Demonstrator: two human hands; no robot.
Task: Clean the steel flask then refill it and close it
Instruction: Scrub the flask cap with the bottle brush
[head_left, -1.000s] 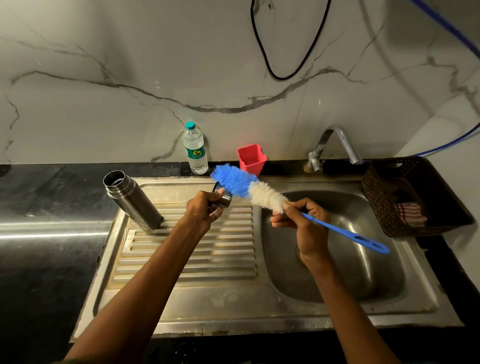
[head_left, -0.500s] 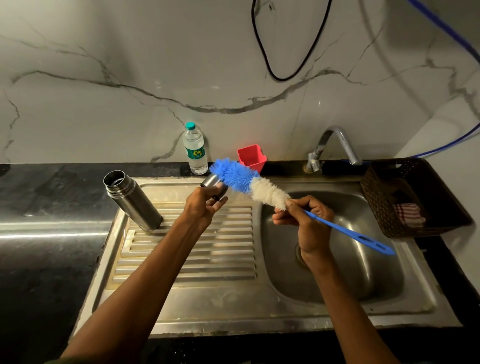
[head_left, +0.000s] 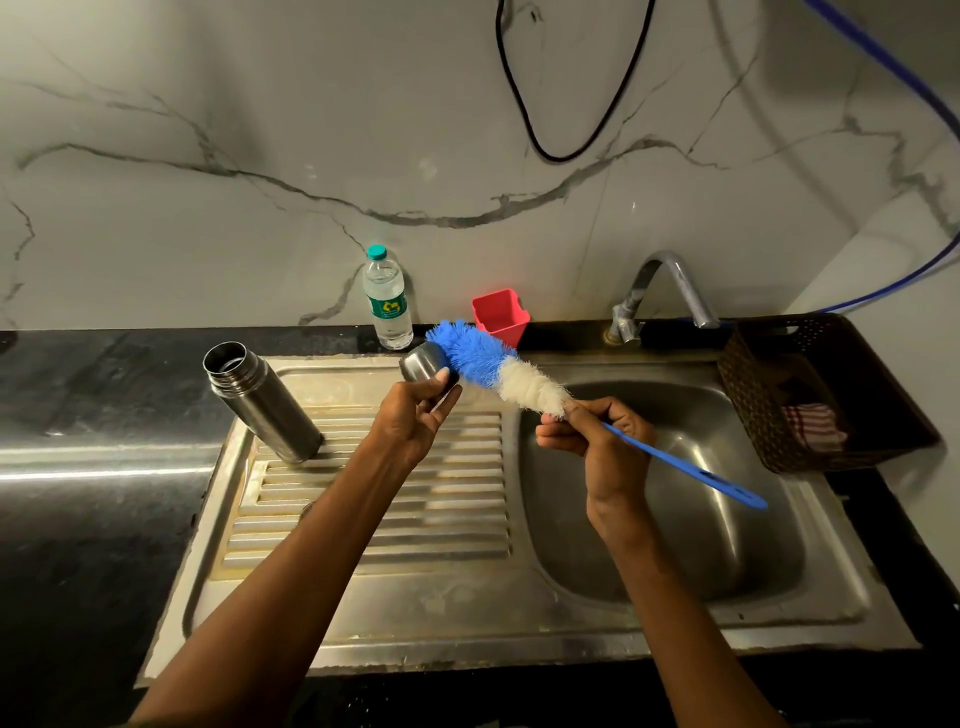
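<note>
Now my left hand (head_left: 415, 415) grips the small steel flask cap (head_left: 427, 365), my right hand (head_left: 602, 447) holds the fluffy blue-and-white bottle brush (head_left: 496, 371); I should scrub gently inside.

Over the ribbed drainboard (head_left: 374, 499) we found open room in front of the steel flask (head_left: 264, 402), which stood uncapped at its back left corner. Along the back desk edge, the water bottle (head_left: 387, 301) and the red cup (head_left: 501, 314) stood near each other, narrowing passage there. The sink basin (head_left: 675, 519) lay open beneath the tap (head_left: 670, 291); the dark basket (head_left: 810, 395) blocked its right side.
</note>
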